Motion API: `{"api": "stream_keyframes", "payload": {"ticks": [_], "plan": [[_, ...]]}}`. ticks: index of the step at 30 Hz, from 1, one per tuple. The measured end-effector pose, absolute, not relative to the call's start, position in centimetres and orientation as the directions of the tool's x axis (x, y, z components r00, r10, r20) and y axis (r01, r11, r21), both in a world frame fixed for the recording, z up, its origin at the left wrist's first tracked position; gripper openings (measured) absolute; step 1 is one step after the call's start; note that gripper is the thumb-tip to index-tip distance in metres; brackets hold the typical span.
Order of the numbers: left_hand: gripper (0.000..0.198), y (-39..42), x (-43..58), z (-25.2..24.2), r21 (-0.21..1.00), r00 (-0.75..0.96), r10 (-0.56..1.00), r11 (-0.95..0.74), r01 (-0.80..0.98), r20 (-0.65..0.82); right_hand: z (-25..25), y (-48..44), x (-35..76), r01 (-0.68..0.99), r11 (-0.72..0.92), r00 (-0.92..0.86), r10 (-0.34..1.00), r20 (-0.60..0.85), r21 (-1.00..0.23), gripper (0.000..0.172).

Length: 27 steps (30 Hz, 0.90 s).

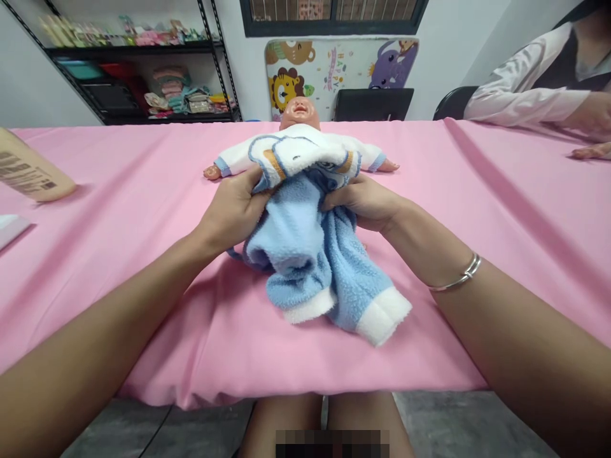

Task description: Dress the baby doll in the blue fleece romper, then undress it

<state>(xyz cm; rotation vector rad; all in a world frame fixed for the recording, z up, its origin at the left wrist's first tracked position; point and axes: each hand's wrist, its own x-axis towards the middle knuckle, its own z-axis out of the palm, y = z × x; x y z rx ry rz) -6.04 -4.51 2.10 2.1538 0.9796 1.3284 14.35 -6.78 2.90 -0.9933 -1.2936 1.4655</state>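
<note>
Trousers (315, 254): blue fleece, soft and light, likely floppy; bunched at the doll's (300, 137) waist, white-cuffed legs trailing toward the table's (119, 210) near edge.
Grip: waistband, both sides.
Left hand (233, 207): closed on the waistband's left edge.
Right hand (365, 200): closed on its right edge.
Bracelet (458, 277): right wrist.

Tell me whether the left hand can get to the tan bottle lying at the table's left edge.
Probably yes. The left hand grips the blue fleece trousers, but only bare pink tablecloth lies between it and the tan bottle; it would have to let go first.
</note>
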Motion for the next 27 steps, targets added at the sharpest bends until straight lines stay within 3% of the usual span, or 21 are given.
{"api": "stream_keyframes", "payload": {"ticks": [3,6,8,11,14,18,21,24,27], "plan": [[0.018,-4.0,-6.3,2.0,0.588,0.271,0.7,-0.707,0.393,0.661,2.9,-6.8,14.2,-0.097,-0.042,-0.244,0.97,-0.017,-0.994,0.036],[0.017,-3.5,-6.5,2.1,0.66,0.172,0.739,-0.664,0.352,0.651,2.9,-7.0,14.0,-0.049,-0.046,-0.273,0.962,-0.031,-0.998,0.037],[0.013,-3.3,-6.5,2.3,0.777,0.159,0.82,-0.572,0.262,0.55,2.9,-7.1,13.9,-0.018,-0.02,-0.273,0.962,-0.015,-1.0,0.037],[0.023,-3.5,-6.3,2.6,0.938,0.196,0.933,-0.329,0.115,0.303,3.0,-7.3,13.6,-0.006,0.017,-0.258,0.966,0.018,-1.0,0.036],[0.024,-4.1,-5.5,2.9,0.984,0.223,0.959,-0.176,-0.012,0.174,3.0,-7.4,13.5,-0.041,0.012,-0.281,0.959,0.023,-0.999,0.033],[0.024,-5.0,-5.2,3.4,0.986,0.358,0.924,-0.092,-0.136,0.135,2.5,-7.4,13.9,-0.159,-0.012,-0.229,0.973,0.025,-0.987,0.026],[0.029,-5.5,-6.1,3.5,0.995,0.512,0.853,-0.083,-0.061,0.103,2.3,-7.4,14.1,-0.242,-0.048,-0.176,0.984,-0.004,-0.969,0.02],[0.043,-5.6,-7.0,3.5,0.991,0.674,0.738,-0.072,0.113,-0.024,2.2,-7.4,14.1,-0.315,-0.077,-0.177,0.984,-0.022,-0.946,0.017],[0.033,-5.0,-7.0,3.0,0.956,0.582,0.812,-0.134,0.261,-0.045,2.1,-7.3,14.1,-0.33,-0.036,-0.174,0.984,0.024,-0.943,0.021]]}}
